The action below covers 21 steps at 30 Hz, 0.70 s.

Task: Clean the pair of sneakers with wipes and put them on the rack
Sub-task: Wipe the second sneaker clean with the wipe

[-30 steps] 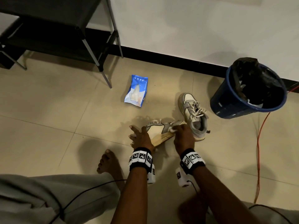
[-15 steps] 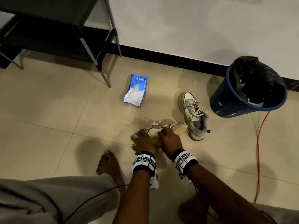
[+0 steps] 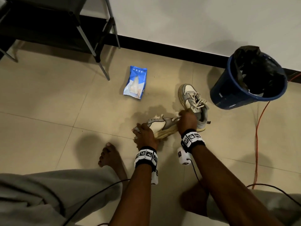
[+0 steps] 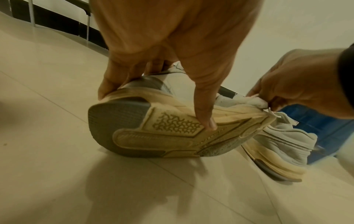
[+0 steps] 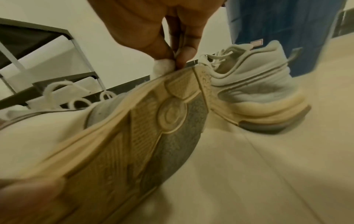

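Note:
A grey and white sneaker [image 3: 160, 126] lies tipped on its side on the tiled floor, its yellowed sole [image 4: 162, 133] facing me. My left hand [image 3: 141, 132] grips its left end, fingers [image 4: 203, 106] curled over the sole edge. My right hand [image 3: 183, 115] pinches a small white wipe [image 5: 162, 66] against the sole edge at the right end. The second sneaker [image 3: 192, 101] stands upright just behind my right hand. A blue pack of wipes [image 3: 136, 82] lies farther back. The black shoe rack [image 3: 48, 22] stands at the far left by the wall.
A blue bin [image 3: 249, 77] with a black liner stands at the right, close to the upright sneaker. An orange cable [image 3: 257, 136] runs along the floor on the right. My bare foot [image 3: 109, 154] rests left of my left wrist.
My right hand slid the wipe along the sole edge, from near my left hand out to the right end. My left hand kept its grip on the sneaker.

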### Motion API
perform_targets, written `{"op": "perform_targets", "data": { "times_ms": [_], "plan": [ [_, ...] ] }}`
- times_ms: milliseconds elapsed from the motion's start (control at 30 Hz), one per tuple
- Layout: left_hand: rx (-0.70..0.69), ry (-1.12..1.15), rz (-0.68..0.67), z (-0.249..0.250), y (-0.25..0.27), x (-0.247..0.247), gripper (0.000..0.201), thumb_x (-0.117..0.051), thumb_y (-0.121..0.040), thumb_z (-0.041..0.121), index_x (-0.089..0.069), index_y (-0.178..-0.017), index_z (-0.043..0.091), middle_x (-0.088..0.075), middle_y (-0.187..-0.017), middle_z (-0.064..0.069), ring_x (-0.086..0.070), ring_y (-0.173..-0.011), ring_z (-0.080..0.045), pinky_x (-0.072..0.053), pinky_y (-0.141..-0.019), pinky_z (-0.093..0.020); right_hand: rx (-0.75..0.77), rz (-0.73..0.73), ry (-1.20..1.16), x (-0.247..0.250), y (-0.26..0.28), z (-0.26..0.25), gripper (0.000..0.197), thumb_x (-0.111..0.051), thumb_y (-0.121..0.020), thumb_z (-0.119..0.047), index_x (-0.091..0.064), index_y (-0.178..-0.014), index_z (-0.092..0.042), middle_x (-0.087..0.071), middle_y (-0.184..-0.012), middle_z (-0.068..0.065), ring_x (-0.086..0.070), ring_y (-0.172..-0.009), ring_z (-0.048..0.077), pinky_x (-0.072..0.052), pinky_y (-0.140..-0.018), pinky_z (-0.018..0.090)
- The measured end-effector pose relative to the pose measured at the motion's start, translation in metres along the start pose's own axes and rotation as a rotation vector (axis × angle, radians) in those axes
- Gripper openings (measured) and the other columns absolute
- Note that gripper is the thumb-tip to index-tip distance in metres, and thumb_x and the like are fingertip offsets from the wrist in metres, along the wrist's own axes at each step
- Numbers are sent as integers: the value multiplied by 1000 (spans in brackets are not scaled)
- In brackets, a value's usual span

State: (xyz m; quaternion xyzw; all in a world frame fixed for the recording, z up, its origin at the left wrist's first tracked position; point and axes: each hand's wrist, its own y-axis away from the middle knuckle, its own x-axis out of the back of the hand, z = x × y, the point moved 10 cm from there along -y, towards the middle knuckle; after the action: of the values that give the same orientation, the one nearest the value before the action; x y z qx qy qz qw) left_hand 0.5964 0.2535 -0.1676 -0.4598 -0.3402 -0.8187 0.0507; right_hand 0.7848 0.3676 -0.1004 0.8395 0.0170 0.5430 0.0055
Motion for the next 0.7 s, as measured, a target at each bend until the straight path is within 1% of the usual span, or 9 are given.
{"op": "perform_targets", "data": {
  "times_ms": [133,167,267,300,433,467,567,600,700],
  "plan": [
    [-7,-13,54,-3,-6,-1,84,-84,-73,39,-25,-128,12,-23,-156,-17,-18,-143,-48,-47,-95,-61,389,-155,83,-29,51,-48,24,-67,-66,4,-70,-88,-5,-59,-90,17,-60,-81,37,-52,-58,38],
    [-8,-8,41,-3,-6,-2,85,-84,-73,39,-25,-128,12,-22,-156,-17,-17,-143,-48,-47,-95,-61,360,-172,64,-23,46,-41,25,-66,-68,4,-71,-91,-4,-60,-93,18,-60,-83,38,-52,-61,39],
    [-20,-29,8,-1,-2,-6,97,-86,-67,46,-28,-135,8,-19,-156,-16,-16,-144,-47,-45,-97,-63,-23,34,-10,10,10,14,22,-65,-70,6,-72,-91,1,-62,-100,23,-58,-94,41,-49,-80,39],
    [-19,-38,8,0,0,-7,97,-86,-68,45,-27,-135,8,-19,-156,-16,-16,-144,-47,-46,-96,-63,-30,25,-15,8,14,11,22,-66,-70,7,-72,-90,2,-62,-100,23,-58,-94,41,-48,-79,39],
    [-19,-35,48,-4,-7,-1,83,-80,-77,39,-24,-130,11,-22,-156,-17,-20,-142,-48,-48,-95,-60,503,-234,86,-33,70,-55,29,-68,-62,7,-68,-90,-2,-59,-92,20,-59,-82,39,-50,-56,36],
    [-30,-25,13,-3,-8,-3,90,-82,-74,44,-24,-133,11,-21,-156,-17,-20,-141,-48,-46,-97,-60,447,-262,51,-29,63,-44,30,-66,-63,8,-68,-91,-3,-58,-92,19,-59,-82,39,-49,-58,36],
    [-62,-21,-30,0,-8,0,103,-85,-67,49,-24,-138,8,-20,-154,-18,-17,-141,-49,-43,-100,-60,175,-21,-50,-3,40,-11,28,-62,-62,10,-68,-87,-2,-60,-91,20,-58,-79,38,-47,-63,36],
    [-63,-22,-25,1,-8,2,100,-85,-68,47,-25,-138,8,-21,-154,-19,-18,-141,-49,-44,-100,-60,199,-47,-51,-7,48,-22,28,-61,-61,11,-67,-85,-2,-60,-91,21,-58,-79,39,-47,-61,36],
    [-67,-35,-52,2,-9,2,95,-83,-73,41,-24,-139,7,-15,-157,-20,-15,-142,-49,-43,-101,-58,542,-259,13,-47,103,-70,28,-65,-59,12,-66,-82,-2,-60,-88,20,-59,-75,37,-48,-54,35]
  ]
}}
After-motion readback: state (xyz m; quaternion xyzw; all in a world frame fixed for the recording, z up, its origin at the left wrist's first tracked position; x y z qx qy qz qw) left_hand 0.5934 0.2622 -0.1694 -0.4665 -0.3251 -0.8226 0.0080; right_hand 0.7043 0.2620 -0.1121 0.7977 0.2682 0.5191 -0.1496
